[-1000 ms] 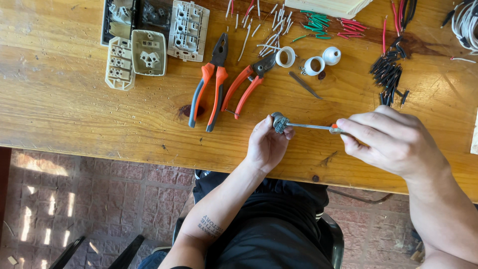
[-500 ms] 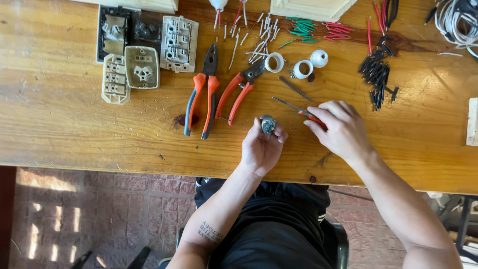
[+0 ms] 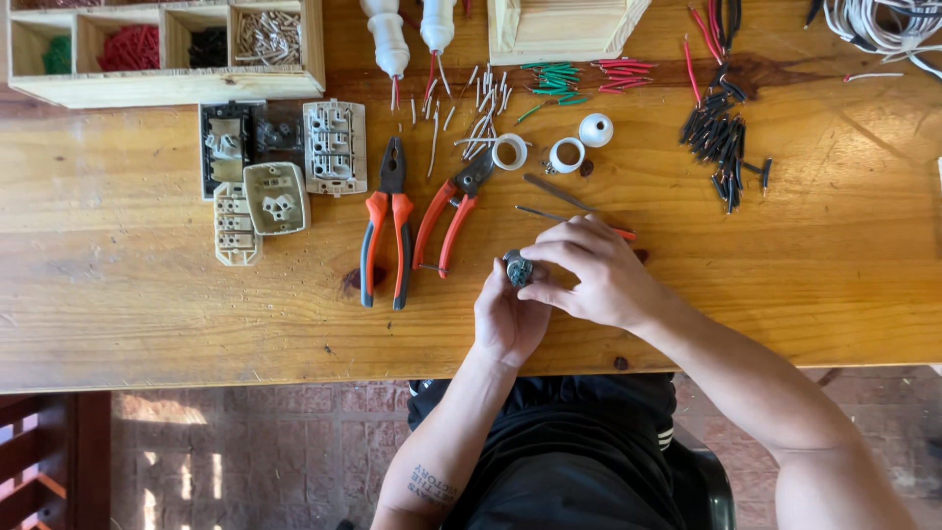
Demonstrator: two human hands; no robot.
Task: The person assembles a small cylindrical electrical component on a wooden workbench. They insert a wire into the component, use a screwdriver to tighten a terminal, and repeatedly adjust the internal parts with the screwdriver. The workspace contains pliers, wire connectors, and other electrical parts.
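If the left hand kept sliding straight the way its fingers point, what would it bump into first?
The left hand points up the table, away from the person. Probably it would first meet the thin metal rods lying just beyond the small metal part it holds, then the white rings. Height is hard to judge.

My hands (image 3: 559, 290) meet at the table's (image 3: 147, 314) near edge. Bare wood lies open toward three and nine o'clock. Two orange-handled pliers (image 3: 412, 231) block ten o'clock; loose screwdrivers (image 3: 564, 201) crowd twelve.
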